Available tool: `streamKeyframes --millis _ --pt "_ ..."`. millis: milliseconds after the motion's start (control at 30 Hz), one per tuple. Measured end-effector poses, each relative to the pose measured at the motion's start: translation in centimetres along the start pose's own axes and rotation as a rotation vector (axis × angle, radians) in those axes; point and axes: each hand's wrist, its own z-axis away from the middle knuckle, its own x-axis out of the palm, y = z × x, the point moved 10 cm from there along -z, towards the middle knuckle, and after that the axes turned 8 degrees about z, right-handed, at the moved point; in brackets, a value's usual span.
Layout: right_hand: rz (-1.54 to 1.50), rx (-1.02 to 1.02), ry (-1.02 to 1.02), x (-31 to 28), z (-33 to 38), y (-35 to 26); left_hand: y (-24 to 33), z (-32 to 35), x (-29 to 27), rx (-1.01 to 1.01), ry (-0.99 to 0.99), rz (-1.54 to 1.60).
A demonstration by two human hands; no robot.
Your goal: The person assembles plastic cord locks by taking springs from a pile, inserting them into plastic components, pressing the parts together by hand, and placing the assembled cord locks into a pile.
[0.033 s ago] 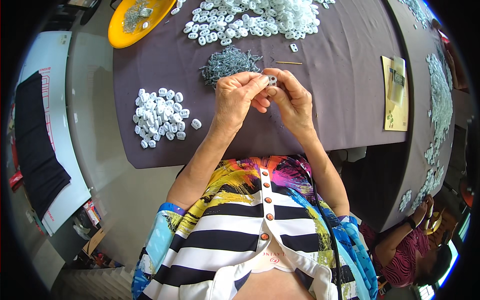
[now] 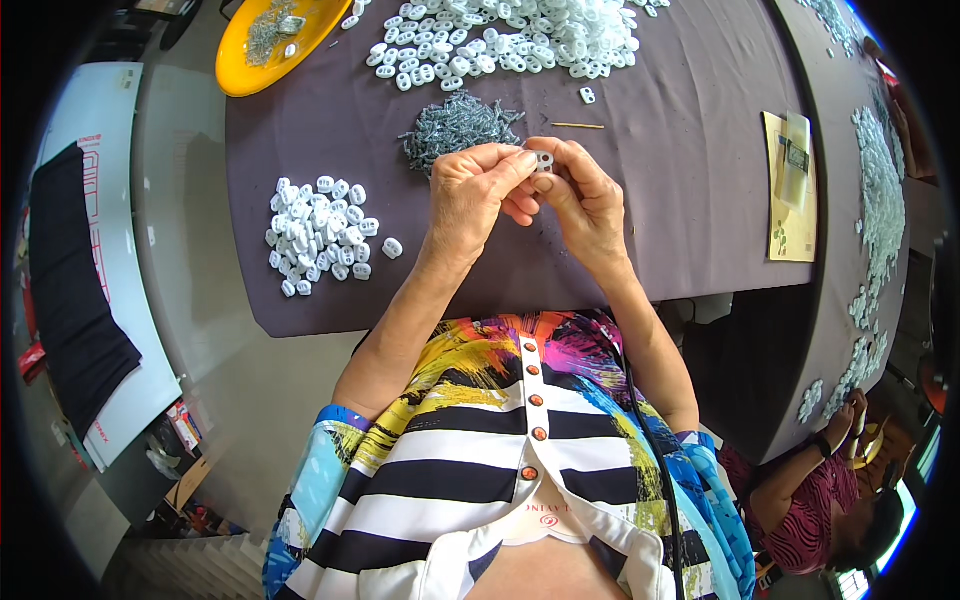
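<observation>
A small white oval plastic piece with two holes (image 2: 545, 160) is held up between my hands over the near part of the table. My left hand (image 2: 470, 195) is closed, thumb and forefinger pinched at the piece's left edge; whether a smaller part is in that pinch is hidden. With thumb and forefinger my right hand (image 2: 588, 200) grips the same piece from the right. Just beyond my left hand lies a heap of dark grey screws (image 2: 460, 130). A thin yellowish stick (image 2: 578, 126) rests on the cloth beyond my right hand.
White pieces form a small pile (image 2: 318, 232) at left and a large pile (image 2: 520, 35) at the back. A yellow dish (image 2: 235, 70) with small metal parts sits far left. A packet on card (image 2: 792, 190) lies right. Another person (image 2: 810, 495) sits by the right-hand table (image 2: 800, 355).
</observation>
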Motion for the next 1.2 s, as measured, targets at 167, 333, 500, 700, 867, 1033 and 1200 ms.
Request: streamKeyframes --millis 167,333,500,700,867,1033,1200 --pt "-0.022 -0.056 0.02 -0.05 -0.03 -0.08 0.03 0.26 0.23 0.009 -0.007 -0.01" --pt "-0.001 -0.046 0.027 0.0 -0.08 -0.23 -0.1 0.22 -0.12 0.027 0.027 0.029" --pt "0.022 -0.046 0.041 -0.06 -0.17 -0.08 -0.32 0.13 -0.22 0.008 0.031 0.029" --pt "0.04 -0.088 0.088 -0.29 -0.12 -0.8 -0.48 0.29 -0.13 0.01 0.046 0.072" --pt "-0.019 -0.044 0.02 0.03 -0.27 -0.16 -0.44 0.21 -0.33 0.003 0.033 0.073" --pt "-0.021 -0.075 -0.016 0.1 -0.23 -0.57 -0.47 0.24 -0.29 -0.017 -0.013 -0.004" --pt "-0.066 -0.098 -0.042 0.26 -0.26 -0.52 -0.19 0.27 -0.28 -0.018 -0.043 -0.044"
